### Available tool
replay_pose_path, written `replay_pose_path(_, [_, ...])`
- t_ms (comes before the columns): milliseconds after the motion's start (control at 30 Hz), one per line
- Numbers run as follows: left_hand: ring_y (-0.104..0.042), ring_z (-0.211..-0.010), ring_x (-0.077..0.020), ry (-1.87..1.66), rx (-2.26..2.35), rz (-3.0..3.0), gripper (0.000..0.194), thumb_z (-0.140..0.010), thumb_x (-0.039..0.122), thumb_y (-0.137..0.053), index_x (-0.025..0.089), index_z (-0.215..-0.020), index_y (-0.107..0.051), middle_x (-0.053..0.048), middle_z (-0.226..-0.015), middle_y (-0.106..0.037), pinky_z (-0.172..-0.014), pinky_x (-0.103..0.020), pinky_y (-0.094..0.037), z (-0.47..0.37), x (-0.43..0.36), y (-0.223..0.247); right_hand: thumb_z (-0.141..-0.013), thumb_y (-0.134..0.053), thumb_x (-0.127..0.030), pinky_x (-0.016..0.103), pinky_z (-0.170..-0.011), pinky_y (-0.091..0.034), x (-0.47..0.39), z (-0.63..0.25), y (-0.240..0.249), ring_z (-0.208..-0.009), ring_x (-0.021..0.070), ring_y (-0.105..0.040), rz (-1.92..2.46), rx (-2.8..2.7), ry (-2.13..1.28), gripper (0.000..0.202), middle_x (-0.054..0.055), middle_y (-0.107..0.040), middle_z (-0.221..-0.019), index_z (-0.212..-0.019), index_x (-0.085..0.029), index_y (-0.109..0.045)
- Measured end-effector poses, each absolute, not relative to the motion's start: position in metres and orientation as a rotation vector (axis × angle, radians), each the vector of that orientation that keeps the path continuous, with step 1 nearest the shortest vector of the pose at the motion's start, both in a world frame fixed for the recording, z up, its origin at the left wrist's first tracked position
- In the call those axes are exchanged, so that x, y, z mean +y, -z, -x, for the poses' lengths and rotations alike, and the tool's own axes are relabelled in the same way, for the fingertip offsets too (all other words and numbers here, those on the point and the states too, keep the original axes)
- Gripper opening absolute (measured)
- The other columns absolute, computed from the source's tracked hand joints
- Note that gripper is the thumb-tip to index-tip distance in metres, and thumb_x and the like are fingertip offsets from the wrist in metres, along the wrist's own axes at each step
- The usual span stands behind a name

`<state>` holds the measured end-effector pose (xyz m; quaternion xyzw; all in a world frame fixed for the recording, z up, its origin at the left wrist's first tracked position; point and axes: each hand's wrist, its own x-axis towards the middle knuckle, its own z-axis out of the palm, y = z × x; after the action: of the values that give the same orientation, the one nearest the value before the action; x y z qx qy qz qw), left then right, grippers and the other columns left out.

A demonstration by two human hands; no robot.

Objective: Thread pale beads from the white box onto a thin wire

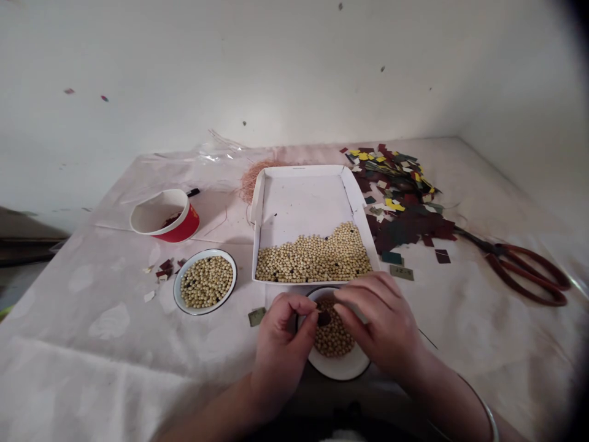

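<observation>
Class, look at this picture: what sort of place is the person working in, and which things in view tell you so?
Probably a home table used for hand-sorting and craft work. A white cardboard tray and two bowls hold soybeans, a heap of cut coloured paper scraps lies beside red-handled scissors, and a cloth covers the table.

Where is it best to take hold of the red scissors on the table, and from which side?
Probably at the red handle loops, coming from the right and above. The scissors lie flat with the loops toward the right edge of the table, while the blades point left under the pile of paper scraps.
</observation>
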<state>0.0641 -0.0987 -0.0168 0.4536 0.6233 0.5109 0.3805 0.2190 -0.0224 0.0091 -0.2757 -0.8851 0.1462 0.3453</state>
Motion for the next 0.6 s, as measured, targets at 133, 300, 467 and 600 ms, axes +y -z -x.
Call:
replay_pose_path(133, [-0.055,-0.075,-0.0116,-1.276,1.612,-1.175,0.002,-0.084,0.019,-0.054,0.02,-0.084,-0.054,0.001,-0.079,-0.056,-0.072,-0.024,-0.045,-0.064,-0.099,0.016,-0.082,-0.058,-0.027,0.043,-0.084,-0.04,-0.006,-0.222,-0.01,-0.093,0.0253,-0.047,0.94,-2.411,-0.251,0.027,0.011,-0.058,-0.097,-0.105,-0.014,-0.061])
replay_pose_path(300, [-0.055,-0.077,-0.0121,-1.261,1.622,-1.213,0.003,-0.084,0.018,-0.053,0.02,-0.086,-0.055,0.0,-0.081,-0.057,-0.074,-0.025,-0.045,-0.063,-0.1,0.015,-0.083,-0.054,-0.024,0.043,-0.086,-0.04,0.002,-0.217,-0.005,-0.096,0.0264,-0.045,1.076,-2.583,-0.334,0.022,0.011,-0.056,-0.1,-0.1,-0.014,-0.064])
replay_pose_path(467, [-0.056,-0.077,-0.0122,-1.259,1.62,-1.213,0.003,-0.084,0.018,-0.053,0.02,-0.086,-0.055,0.0,-0.081,-0.057,-0.075,-0.025,-0.046,-0.063,-0.099,0.016,-0.084,-0.054,-0.025,0.041,-0.085,-0.039,0.004,-0.215,-0.004,-0.095,0.0251,-0.046,1.038,-2.559,-0.401,0.015,0.01,-0.056,-0.097,-0.091,-0.016,-0.064])
replay_pose_path(600, [-0.056,-0.076,-0.0125,-1.267,1.62,-1.211,0.002,-0.084,0.019,-0.053,0.019,-0.085,-0.055,-0.001,-0.081,-0.058,-0.074,-0.026,-0.046,-0.063,-0.099,0.015,-0.086,-0.05,-0.021,0.039,-0.082,-0.038,0.007,-0.213,-0.005,-0.091,0.0232,-0.047,0.989,-2.538,-0.441,0.012,0.009,-0.057,-0.092,-0.084,-0.017,-0.061])
